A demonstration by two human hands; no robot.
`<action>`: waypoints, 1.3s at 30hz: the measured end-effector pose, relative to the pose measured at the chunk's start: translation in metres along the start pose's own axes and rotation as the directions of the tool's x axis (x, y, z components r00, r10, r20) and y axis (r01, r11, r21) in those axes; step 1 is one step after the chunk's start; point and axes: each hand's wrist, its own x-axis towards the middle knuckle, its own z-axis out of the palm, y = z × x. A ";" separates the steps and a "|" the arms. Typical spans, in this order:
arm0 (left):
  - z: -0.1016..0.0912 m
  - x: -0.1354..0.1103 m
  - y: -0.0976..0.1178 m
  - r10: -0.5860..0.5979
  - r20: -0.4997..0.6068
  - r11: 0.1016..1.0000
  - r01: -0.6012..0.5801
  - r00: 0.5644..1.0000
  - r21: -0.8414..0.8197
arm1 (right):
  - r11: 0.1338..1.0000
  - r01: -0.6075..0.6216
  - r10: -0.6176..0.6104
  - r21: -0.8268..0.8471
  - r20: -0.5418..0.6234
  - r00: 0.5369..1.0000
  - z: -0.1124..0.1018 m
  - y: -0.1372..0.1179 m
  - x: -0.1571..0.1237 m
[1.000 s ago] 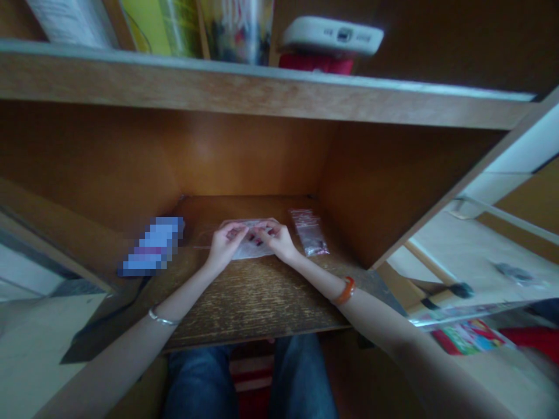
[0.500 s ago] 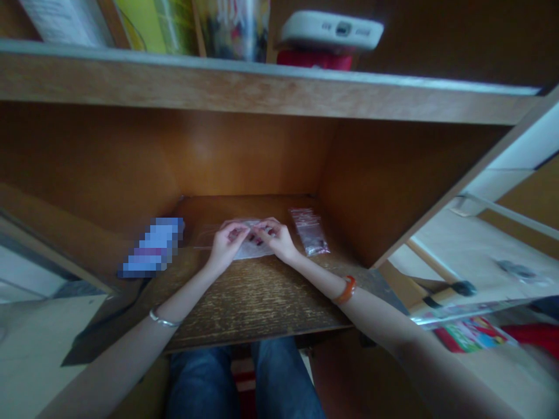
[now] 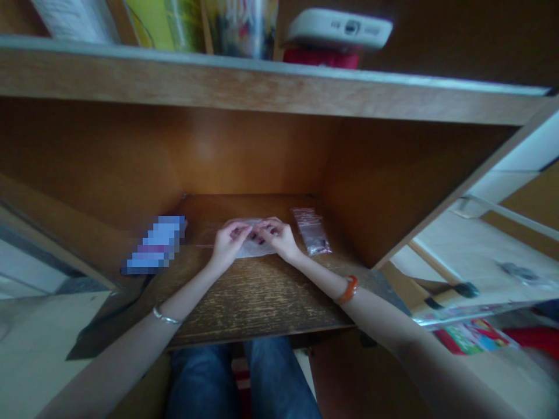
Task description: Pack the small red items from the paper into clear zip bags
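Observation:
My left hand (image 3: 229, 240) and my right hand (image 3: 278, 237) meet over a whitish sheet or tray (image 3: 253, 251) on the desk. Both have thumb and fingers pinched together, the tips nearly touching. Whatever sits between the fingertips is too small and blurred to name. Small dark red pieces (image 3: 258, 238) show beneath and between the hands. Right of my right hand lies a clear plastic bag (image 3: 315, 235) with dark bits at its lower end. Thin clear plastic (image 3: 205, 245) sticks out to the left of my left hand.
A phone with a blurred-out screen (image 3: 156, 244) leans at the left, a dark cable (image 3: 126, 305) near it. Above, a shelf edge (image 3: 262, 87) crosses the view, carrying a white device (image 3: 340, 29) and packages. Side panels and a back panel enclose the worn wooden desktop (image 3: 248, 297).
The view has shifted slightly, so the scene sits a little further right. Both hands keep nearly the same pinched pose, with only small finger movement.

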 end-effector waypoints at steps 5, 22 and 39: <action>-0.001 0.000 -0.001 -0.010 -0.032 1.000 0.011 0.999 0.024 | 0.988 -0.102 0.104 0.114 -0.011 0.995 0.003 0.001 0.000; 0.000 0.000 -0.005 -0.048 0.019 0.998 0.048 0.999 -0.026 | 0.990 -0.111 0.111 0.093 0.004 0.994 0.003 0.005 0.001; -0.002 0.001 0.005 -0.145 0.006 0.985 0.145 0.989 -0.094 | 0.963 -0.158 0.155 0.218 0.028 0.987 -0.001 0.005 0.003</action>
